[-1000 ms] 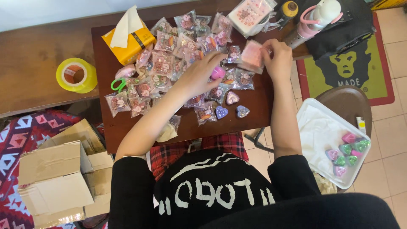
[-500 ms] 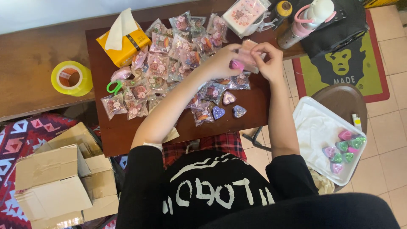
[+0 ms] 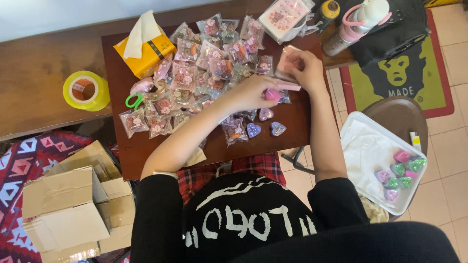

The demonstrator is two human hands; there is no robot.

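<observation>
left hand: pinches a pink heart over the table's middle
right hand: fingers closed on a clear bag, just beside the heart
below: three loose hearts
left: bagged packets, tissue box, green scissors, tape roll
right: tray of hearts on a stool

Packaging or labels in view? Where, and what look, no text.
Small clear printed bags: heaped on the brown table, pinkish.
Clear bag: in right hand, pink inside.
Tissue box: table's far left, yellow.
Cardboard boxes: floor, left, brown, open.
Tape roll: bench, yellow.
</observation>
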